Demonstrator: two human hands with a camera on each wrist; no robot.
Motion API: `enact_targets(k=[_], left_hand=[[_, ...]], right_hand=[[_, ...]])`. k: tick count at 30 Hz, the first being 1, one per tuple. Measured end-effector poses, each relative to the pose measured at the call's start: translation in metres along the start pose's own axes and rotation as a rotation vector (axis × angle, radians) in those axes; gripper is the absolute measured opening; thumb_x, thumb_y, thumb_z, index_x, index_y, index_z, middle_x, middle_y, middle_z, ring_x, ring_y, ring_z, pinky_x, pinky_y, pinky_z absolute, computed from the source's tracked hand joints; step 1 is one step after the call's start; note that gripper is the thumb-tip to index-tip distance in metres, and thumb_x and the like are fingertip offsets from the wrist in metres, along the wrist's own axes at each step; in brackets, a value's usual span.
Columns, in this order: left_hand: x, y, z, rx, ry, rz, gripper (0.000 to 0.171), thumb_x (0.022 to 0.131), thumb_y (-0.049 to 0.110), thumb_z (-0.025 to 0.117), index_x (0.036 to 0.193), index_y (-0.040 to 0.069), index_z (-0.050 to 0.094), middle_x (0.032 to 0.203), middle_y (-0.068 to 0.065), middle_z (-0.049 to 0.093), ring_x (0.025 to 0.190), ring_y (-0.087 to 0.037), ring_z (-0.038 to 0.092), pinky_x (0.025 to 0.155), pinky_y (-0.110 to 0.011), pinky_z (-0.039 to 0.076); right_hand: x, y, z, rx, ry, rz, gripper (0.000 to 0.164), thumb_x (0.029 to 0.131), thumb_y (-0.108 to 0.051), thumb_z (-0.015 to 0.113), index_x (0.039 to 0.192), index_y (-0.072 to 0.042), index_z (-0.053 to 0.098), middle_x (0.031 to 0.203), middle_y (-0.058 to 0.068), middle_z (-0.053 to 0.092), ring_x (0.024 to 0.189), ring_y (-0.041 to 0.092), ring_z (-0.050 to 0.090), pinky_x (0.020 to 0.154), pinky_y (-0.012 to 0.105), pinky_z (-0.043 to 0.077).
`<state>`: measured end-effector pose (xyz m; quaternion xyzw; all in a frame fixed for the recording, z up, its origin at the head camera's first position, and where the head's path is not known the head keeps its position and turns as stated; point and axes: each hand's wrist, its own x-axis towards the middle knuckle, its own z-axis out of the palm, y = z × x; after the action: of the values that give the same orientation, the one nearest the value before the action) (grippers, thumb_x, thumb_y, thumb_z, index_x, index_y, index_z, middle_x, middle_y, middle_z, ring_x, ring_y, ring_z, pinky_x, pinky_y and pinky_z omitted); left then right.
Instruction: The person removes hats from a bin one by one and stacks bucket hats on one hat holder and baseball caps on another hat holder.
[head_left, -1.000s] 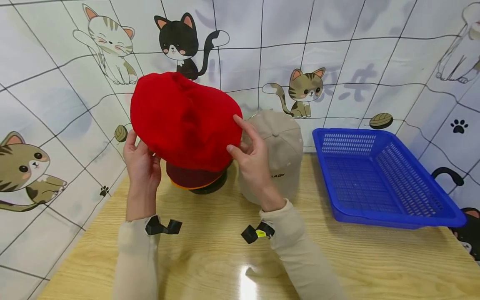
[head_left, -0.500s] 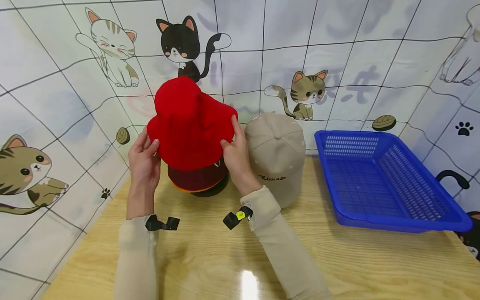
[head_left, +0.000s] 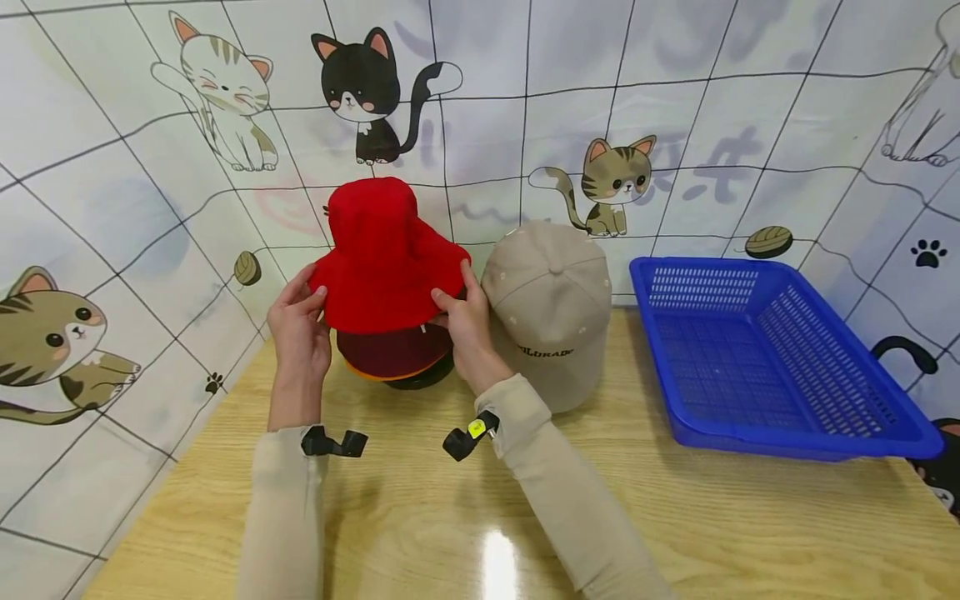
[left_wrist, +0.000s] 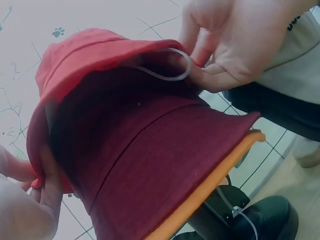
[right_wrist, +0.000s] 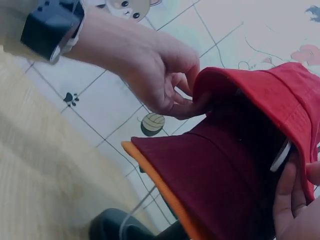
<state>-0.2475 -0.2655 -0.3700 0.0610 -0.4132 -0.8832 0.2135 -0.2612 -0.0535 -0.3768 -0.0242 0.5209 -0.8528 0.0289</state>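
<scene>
A red bucket hat [head_left: 386, 267] sits over a maroon bucket hat [head_left: 393, 352] with an orange edge, low on a black stand [head_left: 414, 382]. My left hand [head_left: 302, 333] pinches the red brim on the left, thumb on top and fingers underneath. On the right, my right hand [head_left: 467, 325] holds the same brim between thumb and fingers. The left wrist view looks under the red brim [left_wrist: 100, 65] at the maroon crown [left_wrist: 150, 145]; a pale cord loop [left_wrist: 185, 67] hangs near my right hand. The red hat hides the maroon top in the head view.
A beige cap [head_left: 555, 283] with dark lettering stands close beside my right hand. Further right lies a blue plastic basket [head_left: 675, 417] on the wooden table [head_left: 420, 517]. Behind them rises a wall covering [head_left: 495, 125] with cartoon cats.
The red hat has come down over the maroon hat and straightened, its crown now upright. My right hand has shifted left and down; the left hand slightly right and down.
</scene>
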Motion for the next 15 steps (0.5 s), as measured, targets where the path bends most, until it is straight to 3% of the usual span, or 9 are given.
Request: enact_targets(k=[5,9,12,15], left_hand=[[0.003,0.001,-0.008,0.004,0.023,-0.031,0.042,0.098,-0.011,0.057,0.138,-0.002,0.063,0.118,-0.007,0.066,0.075,-0.015,0.066,0.062,-0.018,0.058],[0.006,0.000,-0.016,0.002,0.026,-0.108,0.043,0.098,-0.012,0.054,0.141,-0.004,0.060,0.101,-0.007,0.069,0.056,-0.011,0.057,0.054,-0.015,0.051],[0.009,-0.003,-0.021,-0.001,0.020,-0.170,0.044,0.100,-0.013,0.050,0.142,-0.004,0.057,0.102,-0.008,0.070,0.059,-0.011,0.061,0.059,-0.016,0.056],[0.011,-0.005,-0.024,0.036,0.005,-0.184,0.045,0.101,-0.014,0.047,0.144,-0.004,0.055,0.111,-0.008,0.067,0.069,-0.011,0.066,0.065,-0.017,0.059]], right_hand=[[0.000,0.014,-0.005,0.066,0.010,0.040,0.076,0.103,-0.002,0.056,0.167,-0.022,0.020,0.167,0.003,0.033,0.106,0.018,0.060,0.070,0.021,0.052],[0.001,0.025,-0.011,0.076,0.026,0.071,0.075,0.103,-0.001,0.055,0.166,-0.022,0.021,0.167,0.004,0.033,0.104,0.017,0.060,0.069,0.020,0.052],[0.001,0.031,-0.014,0.067,0.026,0.090,0.075,0.103,0.000,0.053,0.167,-0.022,0.020,0.167,0.004,0.033,0.110,0.018,0.059,0.072,0.021,0.052],[0.001,0.036,-0.015,0.015,0.013,0.089,0.075,0.104,0.000,0.051,0.167,-0.022,0.017,0.168,0.002,0.030,0.115,0.021,0.057,0.073,0.022,0.051]])
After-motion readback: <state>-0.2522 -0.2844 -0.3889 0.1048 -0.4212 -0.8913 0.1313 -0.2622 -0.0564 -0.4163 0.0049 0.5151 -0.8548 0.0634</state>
